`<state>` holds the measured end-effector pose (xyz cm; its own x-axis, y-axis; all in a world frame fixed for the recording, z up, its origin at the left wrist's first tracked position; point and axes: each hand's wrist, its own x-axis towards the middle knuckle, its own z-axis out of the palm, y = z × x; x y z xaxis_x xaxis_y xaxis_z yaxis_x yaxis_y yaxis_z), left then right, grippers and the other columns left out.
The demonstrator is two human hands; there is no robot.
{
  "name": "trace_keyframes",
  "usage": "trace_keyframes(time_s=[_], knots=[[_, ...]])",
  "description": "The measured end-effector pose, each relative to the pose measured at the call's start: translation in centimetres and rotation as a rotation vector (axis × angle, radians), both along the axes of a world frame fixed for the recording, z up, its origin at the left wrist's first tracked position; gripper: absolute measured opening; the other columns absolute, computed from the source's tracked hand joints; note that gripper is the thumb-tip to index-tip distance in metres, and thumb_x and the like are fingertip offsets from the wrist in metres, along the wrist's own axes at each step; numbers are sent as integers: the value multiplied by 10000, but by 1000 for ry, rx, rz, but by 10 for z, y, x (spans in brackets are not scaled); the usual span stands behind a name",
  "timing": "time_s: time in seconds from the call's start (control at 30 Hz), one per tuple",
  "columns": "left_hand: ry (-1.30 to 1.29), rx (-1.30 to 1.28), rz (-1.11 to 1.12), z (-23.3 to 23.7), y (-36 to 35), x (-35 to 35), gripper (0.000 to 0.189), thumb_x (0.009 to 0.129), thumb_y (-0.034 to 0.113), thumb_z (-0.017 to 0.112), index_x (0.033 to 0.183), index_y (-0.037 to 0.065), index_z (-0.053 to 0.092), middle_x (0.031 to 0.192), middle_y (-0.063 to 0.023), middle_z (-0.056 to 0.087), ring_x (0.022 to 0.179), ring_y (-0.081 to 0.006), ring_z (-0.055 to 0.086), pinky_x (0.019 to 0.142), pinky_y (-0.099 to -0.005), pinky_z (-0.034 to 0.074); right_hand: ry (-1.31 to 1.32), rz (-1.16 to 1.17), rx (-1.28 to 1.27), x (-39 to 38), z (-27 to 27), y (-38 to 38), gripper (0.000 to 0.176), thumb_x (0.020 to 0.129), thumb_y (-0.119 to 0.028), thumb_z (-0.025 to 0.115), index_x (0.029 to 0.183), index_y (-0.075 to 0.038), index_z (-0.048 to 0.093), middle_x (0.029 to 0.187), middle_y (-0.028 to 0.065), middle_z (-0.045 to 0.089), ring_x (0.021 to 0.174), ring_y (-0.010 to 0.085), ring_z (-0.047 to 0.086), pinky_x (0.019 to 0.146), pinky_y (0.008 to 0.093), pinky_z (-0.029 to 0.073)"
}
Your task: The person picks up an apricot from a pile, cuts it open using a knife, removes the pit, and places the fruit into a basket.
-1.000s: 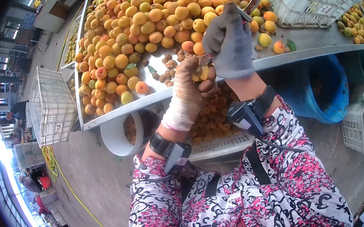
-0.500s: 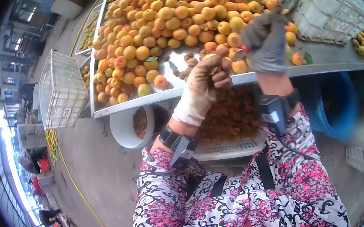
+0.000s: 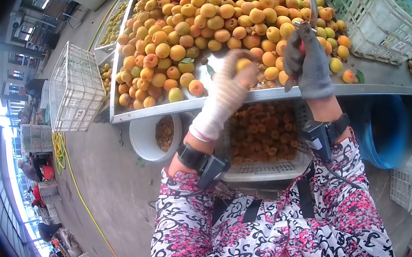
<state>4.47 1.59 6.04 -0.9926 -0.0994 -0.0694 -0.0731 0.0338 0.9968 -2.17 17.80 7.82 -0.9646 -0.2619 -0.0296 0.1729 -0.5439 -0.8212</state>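
Observation:
Over the near edge of a metal-rimmed tray [image 3: 178,108], my left hand [image 3: 229,82], in a white glove with brown-stained fingers, is blurred by motion. Its fingers curl round a yellow-orange apricot [image 3: 243,65]. My right hand [image 3: 311,68], in a grey glove, is closed on a knife [image 3: 312,7] whose curved blade points up and away from me. A bit of red shows between the right fingers. Beyond both hands lies a large heap of apricots [image 3: 214,22], orange to greenish.
Below the tray rim sits a white crate [image 3: 267,171] of halved apricots [image 3: 262,134]. A white bucket [image 3: 141,143] holds brown pieces. A blue barrel [image 3: 387,133] stands right. Plastic crates [image 3: 77,87] [image 3: 372,23] flank the tray. A yellow hose [image 3: 84,200] crosses the floor.
My left hand has moved slightly left, with an apricot showing in its fingers. My right hand has shifted away from it, and the knife blade now points upward. The view has shifted a little.

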Motion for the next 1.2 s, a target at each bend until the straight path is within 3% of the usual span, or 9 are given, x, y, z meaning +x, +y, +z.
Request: trace_keyframes(time_s=[0.1,0.17,0.27,0.33,0.63,0.83,1.0,1.1,1.2], knots=[[-77,-209,-371,8,-6,17,419,816,124,650,1220,98,541,1093,-54,595,1014,-159,554,865,-306,457,-60,-7,50,2,0,-4,333,947,-385,501,785,-97,462,520,-19,357,364,80,312,341,228,274],[294,-424,-164,5,-14,21,466,807,160,666,1251,108,535,1175,-69,587,1137,-192,525,932,-318,437,-42,14,102,4,-3,-6,316,950,-382,489,822,-93,470,531,-16,370,361,79,313,338,221,276],[43,-1045,138,6,-66,15,496,811,239,636,1275,126,504,1043,-129,654,955,-235,639,865,-347,481,-80,78,123,5,-5,-6,306,951,-370,483,821,-93,473,534,-16,372,368,77,324,336,220,272],[-303,-1404,48,7,-88,21,511,815,413,550,1262,166,520,973,-139,666,913,-294,638,834,-370,479,-89,79,137,6,-5,-8,300,949,-362,488,820,-92,475,531,-20,369,369,73,324,333,221,268],[-321,-1443,-13,-14,-82,6,471,794,393,571,1188,136,582,996,-133,669,944,-305,631,880,-369,463,-67,112,221,11,-13,-15,318,922,-372,548,807,-82,492,527,-46,383,372,37,304,329,199,247],[-542,-1266,-27,-5,-67,-8,417,771,400,619,1033,76,637,940,-156,670,898,-263,642,846,-331,466,-54,115,214,12,-11,-12,337,908,-387,572,811,-73,498,535,-53,380,383,30,313,334,194,267],[-182,-107,17,-10,-70,-4,481,778,383,666,1045,-10,592,863,-61,616,766,-151,570,696,-261,457,-69,90,151,11,-7,-9,351,902,-411,579,834,-75,505,551,-52,394,390,31,328,336,194,278],[-142,344,-88,-2,-46,2,510,792,403,666,1084,-6,578,873,-68,591,724,-127,531,674,-237,433,-30,69,111,12,-8,-10,362,916,-424,557,850,-72,503,581,-34,433,390,37,351,335,195,285],[-29,450,-179,-8,-30,-4,550,814,462,647,1088,-8,570,914,-77,582,731,-116,522,661,-226,423,78,164,65,12,-14,-7,361,923,-426,543,862,-72,506,591,-27,448,383,42,361,328,200,292]])
